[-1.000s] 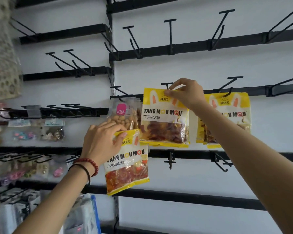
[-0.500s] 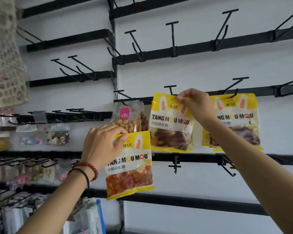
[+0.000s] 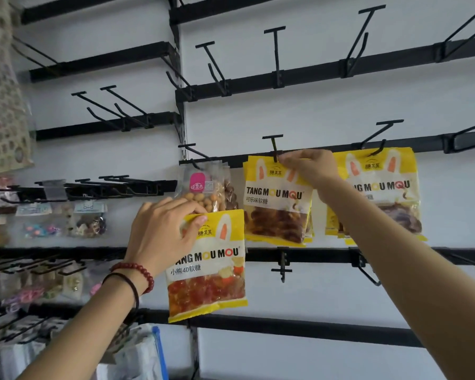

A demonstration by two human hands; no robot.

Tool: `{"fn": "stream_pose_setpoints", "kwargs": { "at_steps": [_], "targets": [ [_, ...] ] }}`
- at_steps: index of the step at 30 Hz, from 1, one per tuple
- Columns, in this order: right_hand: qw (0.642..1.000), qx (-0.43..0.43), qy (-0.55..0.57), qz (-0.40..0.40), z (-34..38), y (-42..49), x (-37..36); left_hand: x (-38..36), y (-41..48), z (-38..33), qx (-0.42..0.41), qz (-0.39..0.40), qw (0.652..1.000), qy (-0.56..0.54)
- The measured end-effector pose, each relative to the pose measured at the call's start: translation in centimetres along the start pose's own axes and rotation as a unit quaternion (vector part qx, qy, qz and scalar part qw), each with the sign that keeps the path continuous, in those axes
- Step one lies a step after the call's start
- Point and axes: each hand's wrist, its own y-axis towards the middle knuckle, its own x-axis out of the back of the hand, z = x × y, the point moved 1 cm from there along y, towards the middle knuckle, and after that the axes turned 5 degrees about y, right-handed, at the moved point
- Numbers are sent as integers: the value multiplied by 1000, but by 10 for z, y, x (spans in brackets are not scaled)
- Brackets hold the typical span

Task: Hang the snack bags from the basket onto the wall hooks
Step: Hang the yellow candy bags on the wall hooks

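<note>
My right hand pinches the top edge of a yellow cola-gummy bag right at a black wall hook, with more bags of the same kind behind it. My left hand grips the top left corner of a yellow bear-gummy bag, held lower and to the left, in front of the wall and off any hook. Another stack of yellow bags hangs on the hook to the right. The basket is out of view.
A clear bag of peanuts hangs on the hook just left of the cola bag. Several bare black hooks stick out of the rails above, and two below. Small trinket packets hang at the left.
My right hand and the cola-gummy bag have shifted slightly right and down in the picture, staying at the hook. The left hand keeps its hold on the bear-gummy bag in about the same spot.
</note>
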Motion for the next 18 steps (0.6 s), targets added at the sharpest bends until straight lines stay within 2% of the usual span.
{"fn": "stream_pose_setpoints", "kwargs": {
  "at_steps": [3, 6, 8, 9, 11, 14, 18],
  "targets": [
    [992, 78, -89, -49, -12, 4, -6, 1, 3, -5, -9, -16, 1000, -12],
    [946, 195, -225, -131, -16, -1, -5, 2, 9, -10, -15, -29, 999, -32],
    [921, 275, -235, -144, -15, -13, -1, 3, 15, -15, -15, -45, 998, -47],
    [921, 305, -213, -118, -14, -18, 3, 4, 19, -18, -11, -55, 997, -56],
    [943, 301, -142, -24, -10, -33, 9, 7, 31, -26, -2, -78, 993, -84],
    [967, 226, -77, 90, 0, -50, 18, 11, 50, -45, -2, -97, 988, -121],
    [973, 199, -66, 97, 8, -58, 37, 11, 76, -80, -28, -68, 985, -159]
  ]
}}
